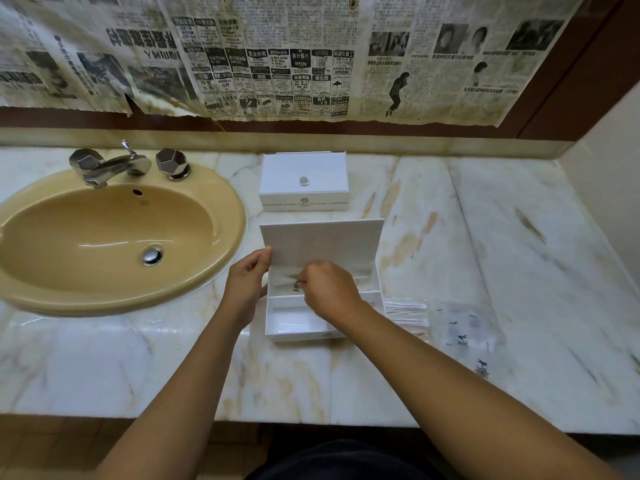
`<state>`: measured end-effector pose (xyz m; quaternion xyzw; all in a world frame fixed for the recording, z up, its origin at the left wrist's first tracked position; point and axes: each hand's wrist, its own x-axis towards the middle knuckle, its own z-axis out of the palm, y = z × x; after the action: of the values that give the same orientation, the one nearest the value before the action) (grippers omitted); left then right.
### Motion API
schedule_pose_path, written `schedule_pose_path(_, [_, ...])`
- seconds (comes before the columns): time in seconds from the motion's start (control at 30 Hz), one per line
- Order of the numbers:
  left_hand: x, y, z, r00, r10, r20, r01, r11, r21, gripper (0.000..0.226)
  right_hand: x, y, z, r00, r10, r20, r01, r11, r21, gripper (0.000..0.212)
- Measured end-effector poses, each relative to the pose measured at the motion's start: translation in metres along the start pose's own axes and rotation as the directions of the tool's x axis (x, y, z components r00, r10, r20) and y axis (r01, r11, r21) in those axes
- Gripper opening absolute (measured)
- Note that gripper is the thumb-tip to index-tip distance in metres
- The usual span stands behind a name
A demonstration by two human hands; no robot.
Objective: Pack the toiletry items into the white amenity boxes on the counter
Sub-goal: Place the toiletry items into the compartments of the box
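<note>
Steady lid (pixel 322 242) with pinching left hand (pixel 247 278); lower clear sachet (pixel 294 284), pinched in right hand (pixel 330 291), flat into open amenity box's (pixel 301 332) far compartment.

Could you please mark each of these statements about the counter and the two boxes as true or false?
1. The near amenity box has its lid up. True.
2. The left hand rests in the sink. False: it holds the raised lid's left edge.
3. The far box is open. False: it is closed, with a small knob on top.
4. The right hand pinches a clear packet inside the open box. True.
5. Clear packets lie right of the open box. True.
</note>
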<state>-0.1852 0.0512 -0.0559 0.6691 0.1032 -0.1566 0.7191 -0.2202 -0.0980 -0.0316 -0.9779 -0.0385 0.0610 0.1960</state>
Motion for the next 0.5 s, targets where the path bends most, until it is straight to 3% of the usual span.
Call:
schedule_pose_path(0.27, [0.001, 0.000, -0.001, 1.000, -0.011, -0.013, 0.011, 1.000, 0.006, 0.033, 0.002, -0.008, -0.015, 0.983, 0.072, 0.169, -0.069, 0.997, -0.028, 0.018])
schedule_pose_path(0.43, [0.001, -0.001, -0.001, 1.000, -0.011, -0.025, 0.011, 1.000, -0.006, 0.031, -0.009, -0.017, -0.027, 0.996, 0.009, 0.084, -0.007, 1.000, -0.025, 0.029])
schedule_pose_path(0.5, [0.000, -0.001, -0.001, 1.000, -0.007, -0.024, 0.006, 1.000, -0.009, 0.031, -0.010, -0.018, -0.024, 0.990, 0.018, 0.140, -0.020, 1.000, 0.010, 0.037])
